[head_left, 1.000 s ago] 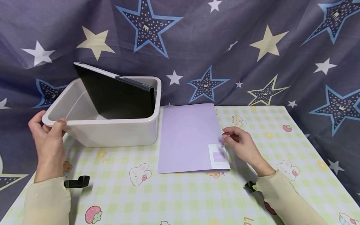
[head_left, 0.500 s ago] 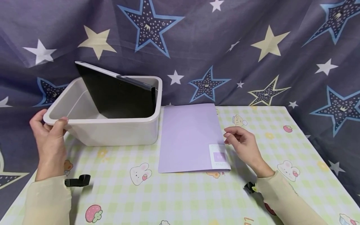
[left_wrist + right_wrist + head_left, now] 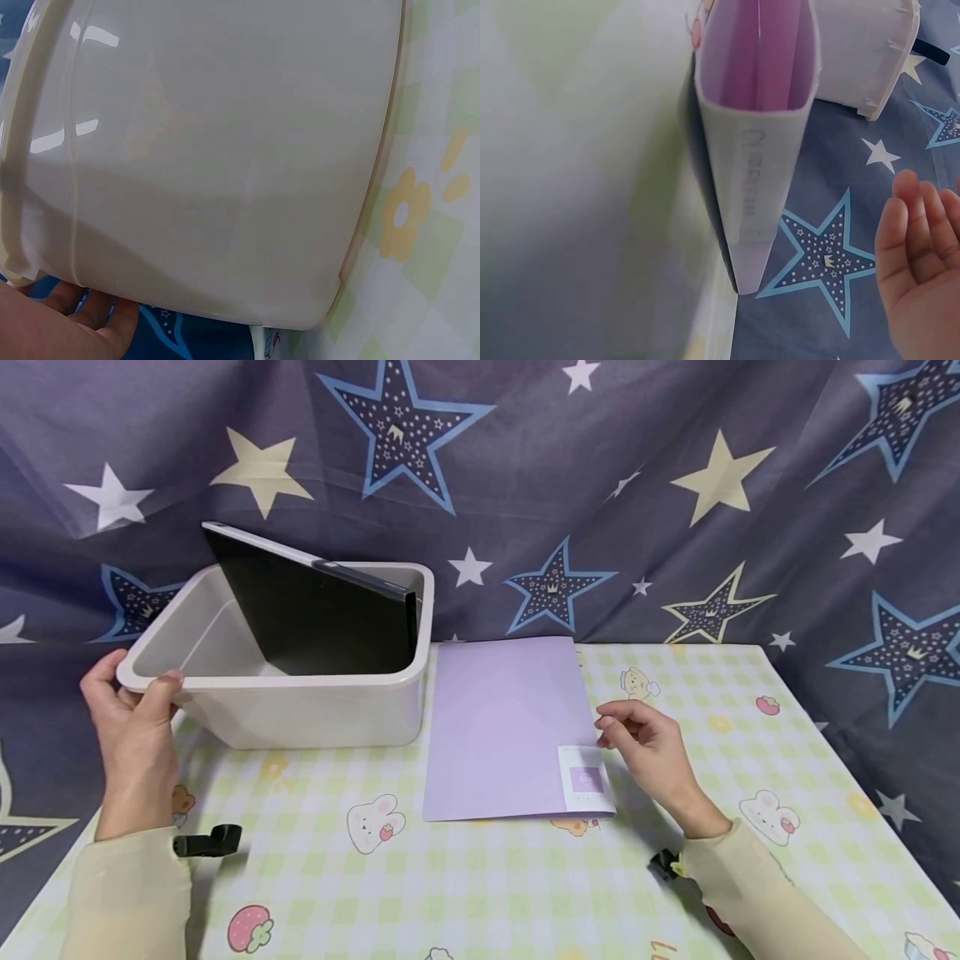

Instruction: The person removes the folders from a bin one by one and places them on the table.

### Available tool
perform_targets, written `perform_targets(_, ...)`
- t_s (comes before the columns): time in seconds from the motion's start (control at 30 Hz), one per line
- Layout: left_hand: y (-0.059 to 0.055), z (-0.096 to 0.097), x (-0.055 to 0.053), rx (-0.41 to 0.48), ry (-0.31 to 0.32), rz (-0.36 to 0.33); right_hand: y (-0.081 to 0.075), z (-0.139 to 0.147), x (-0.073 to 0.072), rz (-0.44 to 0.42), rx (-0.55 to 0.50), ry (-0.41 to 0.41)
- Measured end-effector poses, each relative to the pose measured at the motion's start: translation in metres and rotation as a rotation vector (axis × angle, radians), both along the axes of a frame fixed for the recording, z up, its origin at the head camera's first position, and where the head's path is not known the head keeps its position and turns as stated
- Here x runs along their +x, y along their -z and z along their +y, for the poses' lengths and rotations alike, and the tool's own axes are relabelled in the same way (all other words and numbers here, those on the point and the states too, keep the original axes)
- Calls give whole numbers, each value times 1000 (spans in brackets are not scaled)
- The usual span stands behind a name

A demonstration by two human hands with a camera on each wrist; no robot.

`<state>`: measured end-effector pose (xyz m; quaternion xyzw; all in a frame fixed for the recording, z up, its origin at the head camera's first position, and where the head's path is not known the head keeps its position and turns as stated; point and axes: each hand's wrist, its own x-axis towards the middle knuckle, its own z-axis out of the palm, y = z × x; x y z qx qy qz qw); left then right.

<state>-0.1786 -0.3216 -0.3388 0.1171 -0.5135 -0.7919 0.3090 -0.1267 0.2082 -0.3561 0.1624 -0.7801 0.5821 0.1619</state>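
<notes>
Fingers on the left hand [image 3: 135, 739] grip the rim of the white bin [image 3: 300, 714] at its near left corner, thumb over the front edge. Right hand [image 3: 654, 753] holds nothing — fingers loosely bent, tips just beside the right edge of the purple folder [image 3: 506, 727], with a gap showing in the right wrist view. Folder lies on the table [image 3: 480, 893], just right of the bin, label [image 3: 585, 779] at its near right corner. Black slab [image 3: 330, 622] leans in the bin, its top poking above the rim.

Risks, my read: a pull on that one corner could twist or tip the bin and let the slab slide, since it looks only propped. Folder could fan open or skid if pinched by one cover alone; its open end gapes in the right wrist view.

Count: one bin, one slab, one folder, one label on it, two hands, two black wrist mounts [image 3: 207, 842] — one per sleeve [image 3: 127, 893]. Can't count anything inside the folder; that's hidden.
</notes>
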Motion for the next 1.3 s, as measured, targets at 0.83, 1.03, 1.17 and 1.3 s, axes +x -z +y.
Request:
perform_targets(0.83, -3, -4, 0, -5, 2, 10, 10, -9, -12, 77, -15, -79)
perform_targets(1.03, -3, -3, 1, -9, 5, -12, 7, -17, -14, 93, -8, -104)
perform_targets(1.17, -2, -2, 1, -20, 6, -19, 6, -21, -16, 80, -15, -97)
perform_targets(1.3, 0, -1, 1, -20, 3, -25, 1, -26, -14, 72, -6, -92)
